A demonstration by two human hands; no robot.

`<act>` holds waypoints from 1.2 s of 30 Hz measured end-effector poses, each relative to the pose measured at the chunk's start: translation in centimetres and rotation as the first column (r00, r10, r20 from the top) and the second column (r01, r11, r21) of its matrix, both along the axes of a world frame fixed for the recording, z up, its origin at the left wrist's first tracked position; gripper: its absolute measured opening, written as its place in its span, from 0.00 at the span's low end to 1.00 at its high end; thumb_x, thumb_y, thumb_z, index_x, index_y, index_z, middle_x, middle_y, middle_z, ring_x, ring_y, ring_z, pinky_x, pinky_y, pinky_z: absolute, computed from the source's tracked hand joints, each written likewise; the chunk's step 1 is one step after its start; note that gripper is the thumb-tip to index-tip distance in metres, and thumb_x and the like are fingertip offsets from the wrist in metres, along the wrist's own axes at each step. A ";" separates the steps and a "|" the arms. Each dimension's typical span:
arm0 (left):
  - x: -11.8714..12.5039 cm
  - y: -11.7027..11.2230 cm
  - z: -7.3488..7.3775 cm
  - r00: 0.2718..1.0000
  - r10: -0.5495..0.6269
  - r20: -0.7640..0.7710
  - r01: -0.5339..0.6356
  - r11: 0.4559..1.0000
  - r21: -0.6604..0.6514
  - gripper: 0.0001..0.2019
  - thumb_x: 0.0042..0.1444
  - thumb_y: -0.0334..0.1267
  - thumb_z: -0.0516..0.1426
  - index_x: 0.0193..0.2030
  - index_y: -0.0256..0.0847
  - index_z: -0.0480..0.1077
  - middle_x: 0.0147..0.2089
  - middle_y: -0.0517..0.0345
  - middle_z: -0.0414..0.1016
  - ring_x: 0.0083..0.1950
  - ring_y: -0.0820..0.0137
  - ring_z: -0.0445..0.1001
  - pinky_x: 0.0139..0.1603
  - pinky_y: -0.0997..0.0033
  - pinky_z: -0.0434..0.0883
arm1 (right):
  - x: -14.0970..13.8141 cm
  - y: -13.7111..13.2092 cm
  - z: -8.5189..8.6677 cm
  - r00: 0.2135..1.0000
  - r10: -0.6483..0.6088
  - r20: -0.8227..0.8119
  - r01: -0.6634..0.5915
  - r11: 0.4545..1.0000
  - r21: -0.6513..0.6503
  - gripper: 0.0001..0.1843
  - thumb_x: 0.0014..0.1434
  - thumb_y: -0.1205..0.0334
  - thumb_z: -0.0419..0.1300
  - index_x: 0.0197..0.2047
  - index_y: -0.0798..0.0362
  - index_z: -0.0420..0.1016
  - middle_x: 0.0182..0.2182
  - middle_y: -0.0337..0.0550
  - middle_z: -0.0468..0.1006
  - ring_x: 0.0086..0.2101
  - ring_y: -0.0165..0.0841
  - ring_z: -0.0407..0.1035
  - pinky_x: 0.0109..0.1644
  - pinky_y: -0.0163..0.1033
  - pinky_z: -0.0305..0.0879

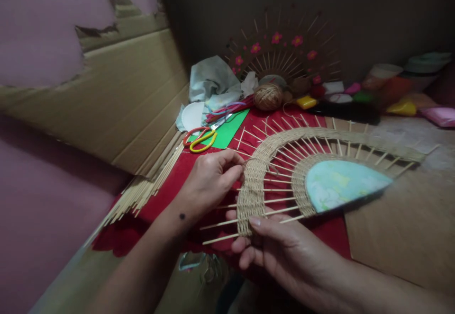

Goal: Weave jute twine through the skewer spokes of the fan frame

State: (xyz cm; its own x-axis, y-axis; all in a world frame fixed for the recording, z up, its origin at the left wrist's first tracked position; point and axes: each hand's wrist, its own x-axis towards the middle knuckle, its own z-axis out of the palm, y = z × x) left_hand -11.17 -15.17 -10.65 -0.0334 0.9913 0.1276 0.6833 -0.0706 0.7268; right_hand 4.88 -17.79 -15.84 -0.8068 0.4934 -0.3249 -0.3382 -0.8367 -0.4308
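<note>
A half-round woven fan [250, 191] with thin wooden spokes lies tilted over the red cloth. Its inner part is a pale blue-green painted half disc [341, 186], ringed by a narrow woven band. My right hand [280, 243] grips the lower left end of the wide outer band, thumb on top and fingers beneath. At the band's outer left edge, my left hand [216, 176] is closed in a pinch on a thin strand of twine [261, 159]. That strand loops across the top of the weave; its end between my fingertips is hidden.
Scissors [201, 139] with red and yellow handles rest on green paper [231, 129]. Loose sticks [149, 186] lie left beside cardboard [135, 101]. A twine ball [268, 96] sits behind the fan, before a flowered fan [277, 39]. Brown board [401, 228] lies right.
</note>
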 end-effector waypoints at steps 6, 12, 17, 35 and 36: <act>-1.9 0.9 0.0 0.999 0.048 0.011 -0.048 0.999 0.016 0.04 0.49 0.33 0.56 0.28 0.38 0.73 0.27 0.59 0.73 0.28 0.74 0.68 0.30 0.75 0.64 | -0.1 0.2 0.0 1.000 -0.002 -0.010 0.002 1.000 0.016 0.09 0.55 0.65 0.57 0.33 0.64 0.74 0.26 0.49 0.75 0.27 0.30 0.70 0.31 0.34 0.66; -3.5 1.4 -0.2 0.948 0.161 0.276 -0.124 0.982 -0.145 0.02 0.45 0.33 0.58 0.24 0.38 0.69 0.21 0.62 0.66 0.21 0.77 0.63 0.21 0.78 0.61 | -0.1 0.1 -0.2 1.000 -0.004 -0.024 0.005 1.000 0.024 0.08 0.55 0.65 0.57 0.31 0.63 0.74 0.25 0.49 0.75 0.27 0.30 0.70 0.31 0.35 0.66; -3.5 1.0 -1.0 0.818 0.251 0.517 -0.161 0.964 -0.212 0.02 0.45 0.33 0.58 0.26 0.39 0.68 0.19 0.63 0.61 0.18 0.79 0.59 0.17 0.79 0.59 | -0.1 0.1 -0.2 1.000 -0.001 -0.006 0.001 1.000 0.028 0.09 0.53 0.64 0.58 0.33 0.63 0.74 0.25 0.49 0.75 0.27 0.30 0.70 0.32 0.35 0.66; -5.2 1.2 -3.1 0.734 0.296 0.611 -0.132 0.945 -0.300 0.06 0.47 0.34 0.59 0.31 0.36 0.65 0.21 0.60 0.68 0.17 0.79 0.64 0.14 0.82 0.59 | -0.2 0.1 -0.3 1.000 0.006 -0.006 -0.006 0.999 0.036 0.12 0.51 0.62 0.60 0.35 0.63 0.72 0.24 0.48 0.74 0.26 0.30 0.69 0.32 0.35 0.65; -5.3 1.3 -3.0 0.731 0.285 0.620 -0.111 0.946 -0.305 0.06 0.47 0.33 0.59 0.31 0.36 0.65 0.21 0.60 0.68 0.17 0.79 0.64 0.14 0.82 0.60 | -0.2 0.1 -0.2 1.000 0.005 -0.001 -0.005 0.999 0.033 0.11 0.51 0.62 0.60 0.34 0.63 0.72 0.24 0.48 0.74 0.26 0.30 0.69 0.32 0.35 0.65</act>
State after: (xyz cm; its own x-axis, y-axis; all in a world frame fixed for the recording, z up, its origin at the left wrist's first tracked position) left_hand -16.43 -13.85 -13.68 -0.2202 0.9478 -0.2307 0.0177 0.2403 0.9705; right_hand 4.68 -17.72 -16.09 -0.8096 0.4999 -0.3075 -0.3347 -0.8236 -0.4578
